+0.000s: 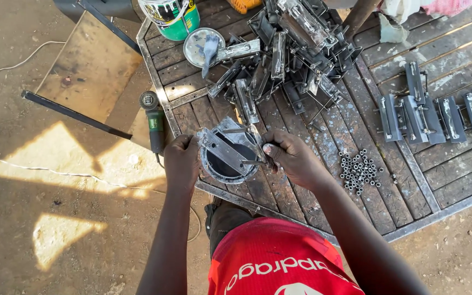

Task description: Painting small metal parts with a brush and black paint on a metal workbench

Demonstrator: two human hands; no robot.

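Steel latch bracket (226, 152) held flat over shallow round tin (230, 164), near table edge (279, 216). Left hand (182, 160) clamped on bracket's left end; right hand (290, 157) pinching its right end, fingertips (267, 148) by thin rod. Best kept level, centred over tin, grip firm at both ends. Right of tin: small nuts heap (359, 170). Left of tin: angle grinder (154, 123). Beyond tin: piled brackets (290, 54), row of finished ones (438, 114), open lid (203, 46), green paint can (173, 16).
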